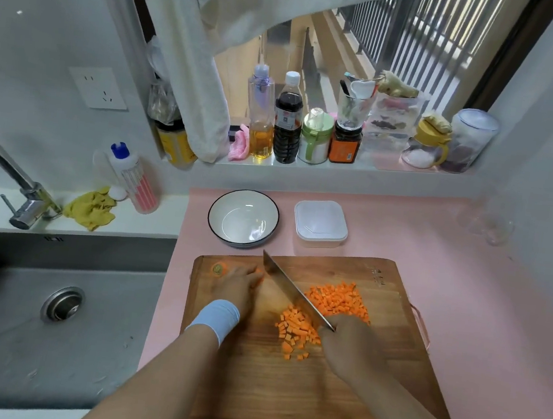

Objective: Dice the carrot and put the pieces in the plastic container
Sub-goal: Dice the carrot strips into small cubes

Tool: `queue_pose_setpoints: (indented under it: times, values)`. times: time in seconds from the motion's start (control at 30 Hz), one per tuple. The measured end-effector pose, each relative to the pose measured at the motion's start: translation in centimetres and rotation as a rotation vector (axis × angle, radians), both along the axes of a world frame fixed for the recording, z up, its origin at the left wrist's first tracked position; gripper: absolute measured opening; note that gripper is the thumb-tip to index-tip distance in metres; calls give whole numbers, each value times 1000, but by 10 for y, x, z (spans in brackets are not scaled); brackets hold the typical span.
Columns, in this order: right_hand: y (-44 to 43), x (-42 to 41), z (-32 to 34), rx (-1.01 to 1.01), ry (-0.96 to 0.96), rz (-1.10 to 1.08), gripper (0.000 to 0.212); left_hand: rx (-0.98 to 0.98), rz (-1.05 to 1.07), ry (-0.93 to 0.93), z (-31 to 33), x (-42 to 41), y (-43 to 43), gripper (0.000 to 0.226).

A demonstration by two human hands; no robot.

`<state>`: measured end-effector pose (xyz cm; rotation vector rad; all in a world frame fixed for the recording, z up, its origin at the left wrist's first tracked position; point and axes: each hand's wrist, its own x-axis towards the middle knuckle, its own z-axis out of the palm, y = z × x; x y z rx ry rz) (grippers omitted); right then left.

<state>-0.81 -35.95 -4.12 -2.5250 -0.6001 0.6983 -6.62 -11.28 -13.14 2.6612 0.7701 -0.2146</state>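
A heap of orange diced carrot (326, 306) lies on the wooden cutting board (283, 382). My right hand (352, 347) grips the handle of a cleaver (288, 288), whose blade runs diagonally up-left across the board, just left of the heap. My left hand (240, 289), a light blue band on its wrist, holds carrot strips near the blade's far end; the strips are mostly hidden under its fingers. A carrot end slice (217, 269) sits at the board's far left corner. The white plastic container (320, 223) stands lidded beyond the board.
An empty white bowl (243, 218) stands left of the container on the pink counter (464, 299). A steel sink (48, 321) with a tap lies to the left. Bottles and jars line the windowsill (307, 164). Clear glasses (489, 223) stand at the far right.
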Motion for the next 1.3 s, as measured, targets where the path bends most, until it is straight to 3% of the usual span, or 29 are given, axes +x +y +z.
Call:
queue_pose_setpoints:
  times: [0.17, 0.33, 0.57, 0.87, 1.13, 1.3]
  values:
    - [12, -16, -5, -15, 14, -40, 29, 9, -58, -203, -6, -21, 0, 23]
    - [25, -32, -13, 17, 25, -101, 23, -4, -196, -360, -22, -55, -11, 22]
    - [33, -47, -15, 27, 21, -156, 22, 16, -279, -341, -9, -53, -11, 22]
    - [30, -69, -22, -19, -32, -129, 21, -38, -335, -493, -34, -106, -42, 43]
    - [22, -85, -25, 7, -65, -70, 23, -77, -400, -681, -40, -110, -51, 9]
    - [15, -96, -21, -38, -234, 72, 26, -80, -449, -696, -51, -104, -55, 14]
